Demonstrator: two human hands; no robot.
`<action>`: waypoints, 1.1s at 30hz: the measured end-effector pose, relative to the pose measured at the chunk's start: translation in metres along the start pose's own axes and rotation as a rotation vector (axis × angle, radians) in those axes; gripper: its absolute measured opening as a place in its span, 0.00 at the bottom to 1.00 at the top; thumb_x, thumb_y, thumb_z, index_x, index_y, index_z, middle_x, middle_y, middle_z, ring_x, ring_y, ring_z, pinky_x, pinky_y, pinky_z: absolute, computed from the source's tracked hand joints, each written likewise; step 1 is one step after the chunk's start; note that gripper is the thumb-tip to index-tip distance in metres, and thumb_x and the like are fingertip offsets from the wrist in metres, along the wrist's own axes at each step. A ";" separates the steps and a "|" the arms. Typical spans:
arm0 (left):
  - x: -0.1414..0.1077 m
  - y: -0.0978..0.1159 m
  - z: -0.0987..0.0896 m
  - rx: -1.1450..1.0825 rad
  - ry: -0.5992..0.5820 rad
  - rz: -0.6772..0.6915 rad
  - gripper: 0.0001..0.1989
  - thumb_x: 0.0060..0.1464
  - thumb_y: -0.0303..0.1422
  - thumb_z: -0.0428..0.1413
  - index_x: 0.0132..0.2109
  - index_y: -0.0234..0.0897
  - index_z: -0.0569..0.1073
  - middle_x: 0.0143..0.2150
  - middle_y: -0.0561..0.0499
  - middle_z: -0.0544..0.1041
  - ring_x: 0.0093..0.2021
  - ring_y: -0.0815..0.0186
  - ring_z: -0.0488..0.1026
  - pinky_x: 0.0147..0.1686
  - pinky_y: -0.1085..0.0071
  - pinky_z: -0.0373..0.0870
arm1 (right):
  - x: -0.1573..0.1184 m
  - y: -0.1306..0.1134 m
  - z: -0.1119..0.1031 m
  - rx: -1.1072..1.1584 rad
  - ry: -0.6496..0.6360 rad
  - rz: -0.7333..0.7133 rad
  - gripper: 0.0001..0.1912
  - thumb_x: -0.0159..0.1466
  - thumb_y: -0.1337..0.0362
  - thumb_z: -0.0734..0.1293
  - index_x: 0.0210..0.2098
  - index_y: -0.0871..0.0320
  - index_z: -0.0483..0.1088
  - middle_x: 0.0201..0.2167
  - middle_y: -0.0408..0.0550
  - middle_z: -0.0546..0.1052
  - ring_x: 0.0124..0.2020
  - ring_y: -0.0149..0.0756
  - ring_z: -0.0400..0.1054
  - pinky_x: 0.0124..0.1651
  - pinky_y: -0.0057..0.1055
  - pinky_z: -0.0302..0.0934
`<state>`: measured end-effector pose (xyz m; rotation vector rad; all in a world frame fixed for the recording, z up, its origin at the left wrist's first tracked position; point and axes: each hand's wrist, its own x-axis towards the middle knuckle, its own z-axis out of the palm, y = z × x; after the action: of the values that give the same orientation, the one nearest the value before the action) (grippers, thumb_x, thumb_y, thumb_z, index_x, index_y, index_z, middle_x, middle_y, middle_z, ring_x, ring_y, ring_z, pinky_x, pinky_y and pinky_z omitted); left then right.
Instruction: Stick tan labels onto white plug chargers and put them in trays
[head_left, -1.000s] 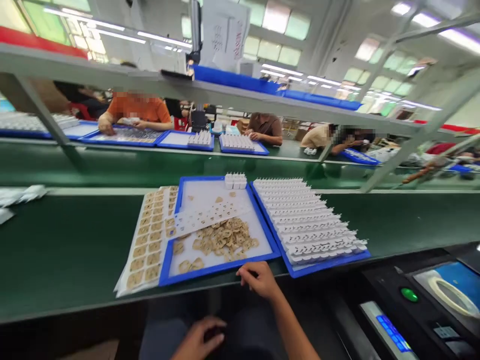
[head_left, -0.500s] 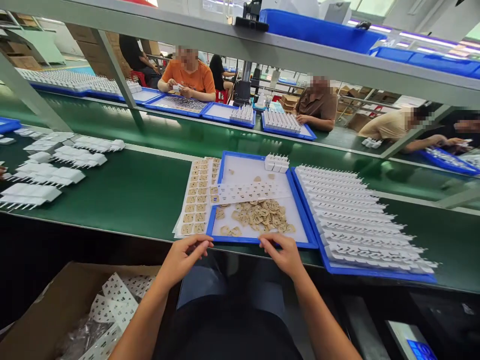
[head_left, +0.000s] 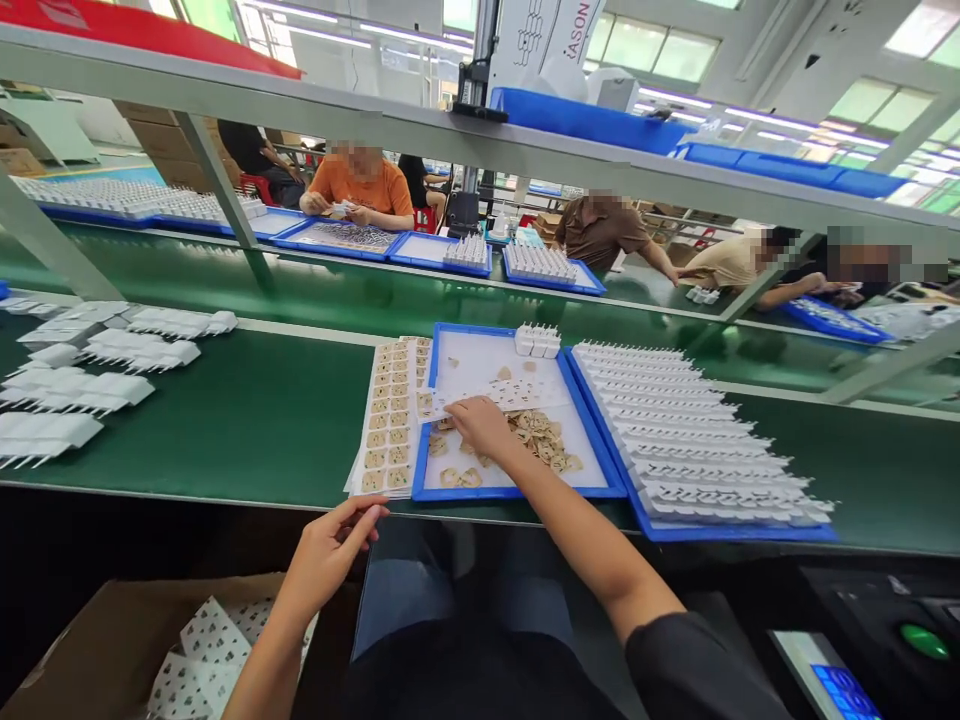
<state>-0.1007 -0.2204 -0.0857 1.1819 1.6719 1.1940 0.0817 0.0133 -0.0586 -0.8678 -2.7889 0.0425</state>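
Note:
My right hand (head_left: 482,428) reaches across the blue-rimmed tray (head_left: 525,492), its fingertips closed at the left end of a white punched strip (head_left: 517,396). Below the strip, partly behind my right hand and forearm, lies a heap of tan, thin cut pieces (head_left: 544,440). My left hand (head_left: 334,545) hovers at the table's front edge, fingers loosely apart and holding nothing. Just beyond it are white sheets carrying rows of tan stickers (head_left: 386,440), left of the tray. A small group of white pronged blocks (head_left: 537,342) stands in the tray's far right corner.
To the right, a second blue tray (head_left: 720,535) is packed with rows of white pronged parts (head_left: 690,440). More white parts (head_left: 82,390) lie at the left. Below, a cardboard box (head_left: 90,640) contains punched white sheets (head_left: 202,650). A shelf beam (head_left: 360,105) crosses ahead; co-workers sit beyond.
My right hand has moved from the tray's front edge forward and left to the punched strip. My left hand has shifted slightly left and down. The view has tilted upward.

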 end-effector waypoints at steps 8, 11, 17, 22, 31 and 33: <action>0.065 0.039 0.027 -0.229 -0.066 -0.034 0.32 0.50 0.58 0.54 0.42 0.31 0.75 0.40 0.42 0.78 0.28 0.66 0.73 0.27 0.70 0.74 | -0.026 0.000 -0.022 -0.014 0.349 -0.197 0.16 0.69 0.69 0.59 0.52 0.55 0.71 0.52 0.52 0.77 0.54 0.38 0.68 0.63 0.44 0.52; 0.084 0.050 0.046 -0.283 -0.061 -0.058 0.32 0.44 0.60 0.57 0.37 0.32 0.73 0.33 0.47 0.76 0.25 0.67 0.73 0.23 0.71 0.72 | -0.046 -0.001 -0.022 -0.018 0.363 -0.265 0.16 0.69 0.69 0.59 0.53 0.54 0.71 0.50 0.50 0.78 0.54 0.37 0.68 0.62 0.43 0.54; 0.108 0.048 0.064 -0.198 -0.062 0.067 0.26 0.45 0.54 0.61 0.36 0.34 0.72 0.27 0.51 0.76 0.26 0.65 0.73 0.24 0.72 0.71 | -0.060 -0.003 -0.016 0.159 0.387 -0.205 0.16 0.65 0.59 0.65 0.50 0.56 0.72 0.50 0.51 0.77 0.52 0.38 0.69 0.54 0.37 0.61; 0.123 0.041 0.079 -0.251 -0.056 0.049 0.28 0.40 0.54 0.64 0.39 0.33 0.76 0.32 0.49 0.80 0.25 0.66 0.74 0.25 0.71 0.73 | -0.035 -0.006 -0.007 0.186 0.457 -0.168 0.15 0.62 0.69 0.63 0.47 0.55 0.74 0.45 0.48 0.78 0.45 0.36 0.69 0.49 0.33 0.63; 0.127 0.012 0.099 -0.322 0.041 -0.038 0.28 0.37 0.52 0.65 0.41 0.36 0.78 0.30 0.52 0.80 0.31 0.59 0.77 0.31 0.68 0.76 | -0.038 0.001 0.007 0.197 0.461 -0.114 0.11 0.65 0.61 0.65 0.46 0.52 0.74 0.44 0.46 0.77 0.45 0.34 0.69 0.51 0.32 0.63; 0.125 0.010 0.098 -0.291 0.039 -0.025 0.29 0.38 0.54 0.64 0.40 0.36 0.78 0.29 0.52 0.80 0.31 0.59 0.77 0.32 0.68 0.76 | -0.039 0.002 0.009 0.187 0.437 -0.105 0.11 0.65 0.60 0.65 0.46 0.51 0.74 0.44 0.46 0.77 0.45 0.34 0.69 0.51 0.33 0.63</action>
<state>-0.0445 -0.0737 -0.1111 0.9607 1.4754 1.3975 0.1117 -0.0070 -0.0748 -0.5991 -2.3711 0.0840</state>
